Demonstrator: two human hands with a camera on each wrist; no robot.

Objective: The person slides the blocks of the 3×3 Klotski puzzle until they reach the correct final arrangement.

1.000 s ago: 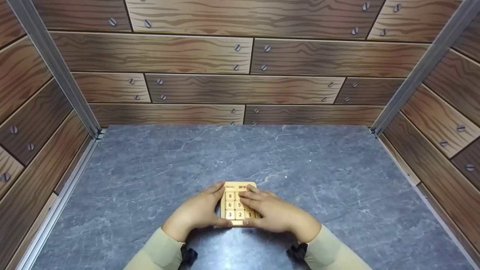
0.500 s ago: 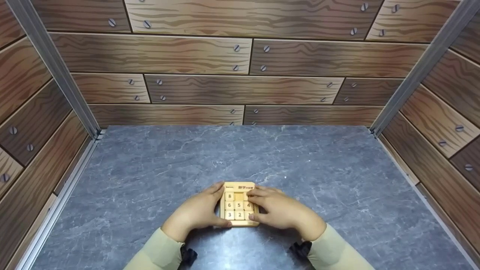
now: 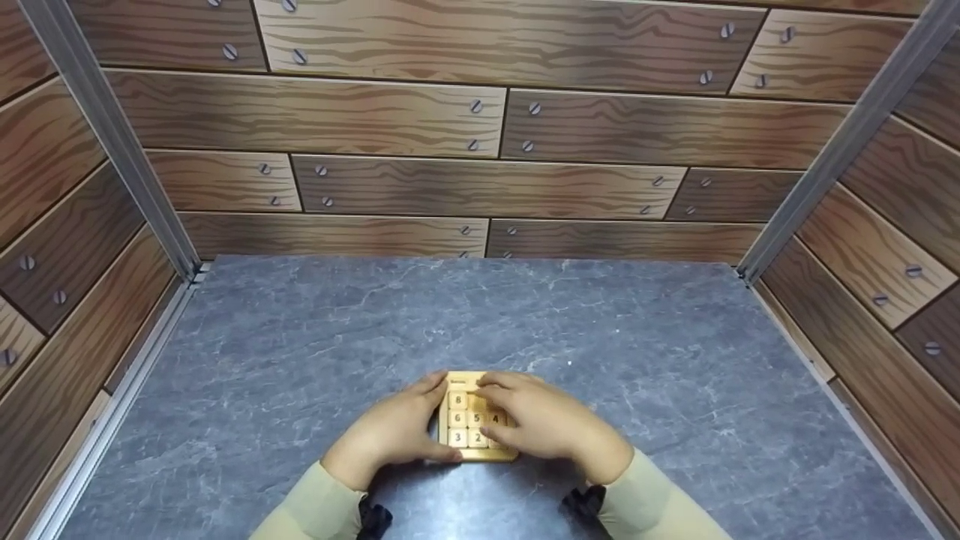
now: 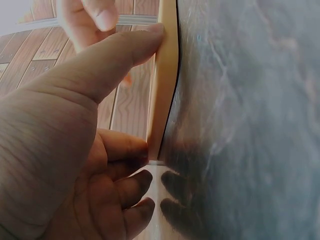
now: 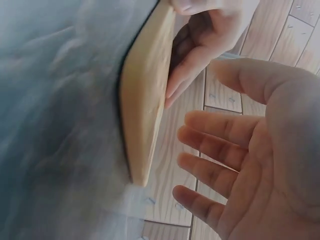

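Observation:
A yellow number slide puzzle (image 3: 477,418) lies flat on the table near its front. Tiles 8, 6, 5, 4, 3 and 2 can be read; the slot right of the 8 has no tile, and the right column is partly covered. My left hand (image 3: 396,424) holds the puzzle's left side, thumb at the near corner and fingers at the far one. In the left wrist view that thumb presses the puzzle's edge (image 4: 167,75). Over the puzzle's right part hovers my right hand (image 3: 546,420). Its loosely extended fingers (image 5: 210,172) are apart from the puzzle in the right wrist view.
The puzzle rests on a grey marble-patterned tabletop (image 3: 390,315). Wood-print walls (image 3: 420,116) enclose the back and sides, with metal posts (image 3: 120,142) at the corners. Light sleeves (image 3: 311,502) with black bands (image 3: 373,517) cover the wrists.
My right hand first covered the tiles, drew back to the right, and is now lifted off the puzzle and back over its right columns. My left hand keeps its hold.

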